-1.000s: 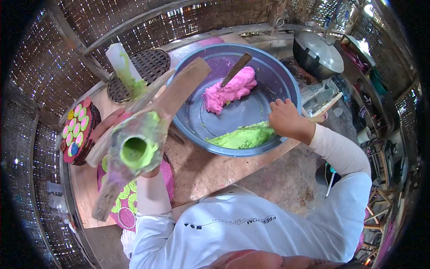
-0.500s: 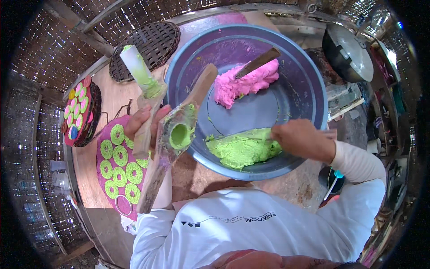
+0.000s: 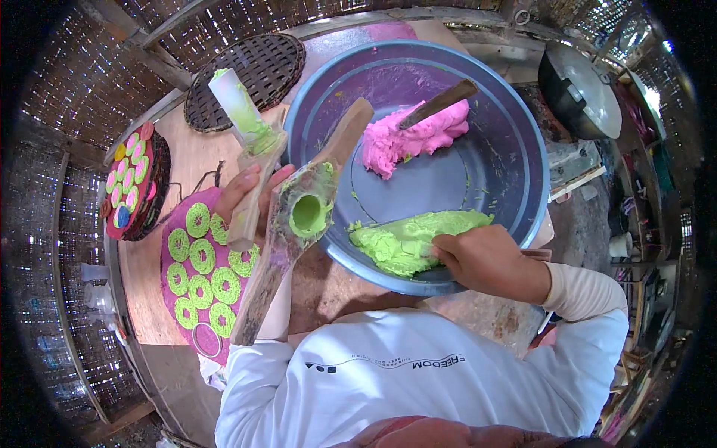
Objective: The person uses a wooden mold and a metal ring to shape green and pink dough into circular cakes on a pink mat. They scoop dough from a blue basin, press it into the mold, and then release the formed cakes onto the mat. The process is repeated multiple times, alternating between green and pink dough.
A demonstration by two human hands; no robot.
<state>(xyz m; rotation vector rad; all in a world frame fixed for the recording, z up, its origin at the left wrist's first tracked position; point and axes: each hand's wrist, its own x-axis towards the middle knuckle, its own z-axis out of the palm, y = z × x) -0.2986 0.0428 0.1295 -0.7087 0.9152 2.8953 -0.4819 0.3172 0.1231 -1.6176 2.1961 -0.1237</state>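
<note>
Woven walls (image 3: pixel 75 89) surround the desk (image 3: pixel 140 299). Green dough (image 3: pixel 388 239) lies in the near side of the basin (image 3: pixel 426 187); there the right hand (image 3: pixel 499 261) is closed around a mostly hidden tool (image 3: pixel 538 254), best held low. The left hand (image 3: pixel 237 193) clasps the wooden press (image 3: pixel 258 299), ideally level.

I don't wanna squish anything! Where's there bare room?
On the table, between the pink sheet and the table's left edge; and inside the tub, between pink dough and green dough. It's crowded around the left hand with its wooden pieces, and around the right hand.
</note>
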